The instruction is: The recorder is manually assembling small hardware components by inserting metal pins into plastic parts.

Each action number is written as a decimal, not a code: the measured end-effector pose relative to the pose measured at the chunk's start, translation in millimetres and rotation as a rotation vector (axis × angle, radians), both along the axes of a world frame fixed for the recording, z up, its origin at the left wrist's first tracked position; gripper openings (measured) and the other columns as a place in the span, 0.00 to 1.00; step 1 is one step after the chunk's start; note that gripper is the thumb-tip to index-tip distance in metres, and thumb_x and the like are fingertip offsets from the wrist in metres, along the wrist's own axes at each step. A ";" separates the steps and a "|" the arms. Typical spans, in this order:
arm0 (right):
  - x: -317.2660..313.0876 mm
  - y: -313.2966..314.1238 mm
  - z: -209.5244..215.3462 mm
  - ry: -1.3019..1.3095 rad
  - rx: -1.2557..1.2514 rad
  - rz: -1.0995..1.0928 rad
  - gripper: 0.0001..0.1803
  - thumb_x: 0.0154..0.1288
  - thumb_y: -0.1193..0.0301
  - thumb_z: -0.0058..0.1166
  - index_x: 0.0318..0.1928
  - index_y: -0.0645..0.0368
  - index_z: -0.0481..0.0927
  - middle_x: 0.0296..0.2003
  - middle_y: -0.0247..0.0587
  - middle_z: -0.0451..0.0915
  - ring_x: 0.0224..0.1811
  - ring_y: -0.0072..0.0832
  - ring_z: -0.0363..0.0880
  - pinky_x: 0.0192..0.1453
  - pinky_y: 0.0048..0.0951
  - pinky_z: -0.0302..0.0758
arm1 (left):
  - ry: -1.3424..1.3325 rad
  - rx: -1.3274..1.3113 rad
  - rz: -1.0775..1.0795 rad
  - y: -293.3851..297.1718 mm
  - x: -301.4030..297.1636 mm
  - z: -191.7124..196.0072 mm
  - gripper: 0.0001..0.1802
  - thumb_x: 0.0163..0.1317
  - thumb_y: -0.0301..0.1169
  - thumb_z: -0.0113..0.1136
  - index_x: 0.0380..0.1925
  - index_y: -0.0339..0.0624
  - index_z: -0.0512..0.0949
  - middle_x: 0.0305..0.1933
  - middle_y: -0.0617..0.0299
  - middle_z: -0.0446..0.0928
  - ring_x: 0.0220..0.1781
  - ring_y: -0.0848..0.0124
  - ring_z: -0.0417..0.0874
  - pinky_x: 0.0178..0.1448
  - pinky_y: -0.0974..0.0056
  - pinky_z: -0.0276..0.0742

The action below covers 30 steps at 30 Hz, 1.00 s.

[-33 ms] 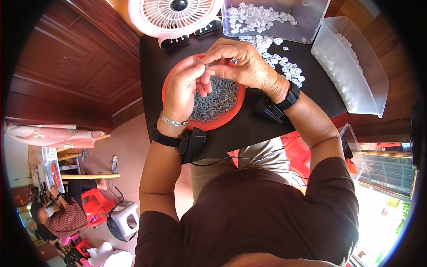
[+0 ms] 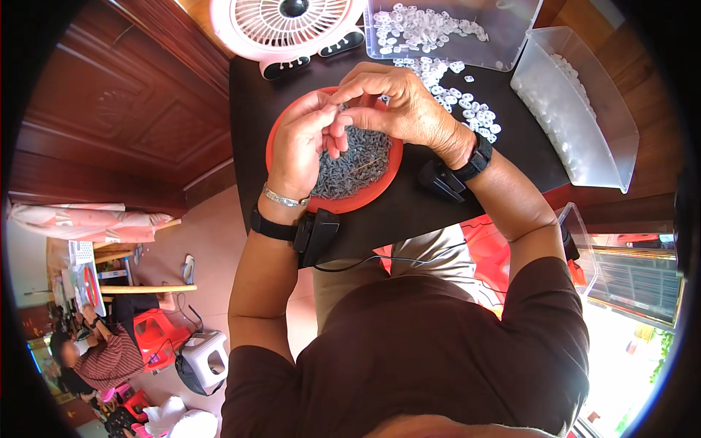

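Observation:
A round red bowl point(image 2: 387, 179) full of small dark grey parts point(image 2: 358, 164) stands on a black table point(image 2: 409, 219). Both my hands hover over its far rim with their fingertips meeting. My left hand point(image 2: 303, 146) is curled, and its thumb and fingers pinch a tiny part. My right hand point(image 2: 409, 106) reaches in from the right, its fingertips closed on the same spot. The small part between them is almost hidden by the fingers. Each wrist carries a black band with a small device.
Small clear plastic pieces point(image 2: 467, 106) lie loose on the table behind the bowl. A clear tray point(image 2: 504, 40) holds more, and a clear box point(image 2: 584, 117) stands at the right. A pink fan point(image 2: 288, 25) is at the back. Another person sits far left point(image 2: 102, 358).

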State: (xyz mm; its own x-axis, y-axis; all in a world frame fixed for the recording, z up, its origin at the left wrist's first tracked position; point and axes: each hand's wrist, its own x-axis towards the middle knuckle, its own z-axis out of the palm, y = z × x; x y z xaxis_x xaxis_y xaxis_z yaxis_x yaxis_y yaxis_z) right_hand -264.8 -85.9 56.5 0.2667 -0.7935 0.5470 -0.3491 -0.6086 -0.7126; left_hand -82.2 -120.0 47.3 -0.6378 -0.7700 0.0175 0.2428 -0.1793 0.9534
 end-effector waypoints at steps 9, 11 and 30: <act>0.3 -5.1 -7.0 0.077 -0.146 -0.005 0.14 0.57 0.78 0.60 0.45 0.60 0.81 0.41 0.40 0.78 0.45 0.30 0.78 0.48 0.27 0.76 | -0.079 -0.055 0.030 -0.6 0.9 2.4 0.09 0.64 0.33 0.47 0.35 0.38 0.72 0.23 0.66 0.70 0.22 0.77 0.72 0.25 0.75 0.63; -0.2 -6.6 -8.7 0.088 -0.199 0.012 0.14 0.58 0.78 0.59 0.46 0.60 0.81 0.42 0.41 0.78 0.45 0.30 0.78 0.48 0.27 0.76 | -0.157 -0.137 0.037 -1.4 1.2 4.6 0.09 0.64 0.32 0.48 0.31 0.38 0.73 0.22 0.66 0.70 0.21 0.78 0.72 0.25 0.76 0.63; 8.3 -4.2 -23.4 0.754 -0.207 -0.050 0.06 0.49 0.71 0.60 0.28 0.57 0.78 0.32 0.34 0.75 0.44 0.35 0.75 0.44 0.33 0.76 | -0.124 -0.182 0.186 -2.8 3.0 1.0 0.10 0.65 0.32 0.48 0.26 0.41 0.72 0.20 0.69 0.68 0.19 0.81 0.68 0.23 0.76 0.60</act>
State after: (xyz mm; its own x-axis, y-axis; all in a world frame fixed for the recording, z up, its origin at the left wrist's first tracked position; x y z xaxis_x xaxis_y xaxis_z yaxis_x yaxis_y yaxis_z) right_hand -256.5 -90.1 33.1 0.5919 -0.7158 0.3705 -0.7241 -0.6742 -0.1456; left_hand -79.2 -122.8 48.3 -0.4917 -0.8653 0.0970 0.1350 0.0342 0.9903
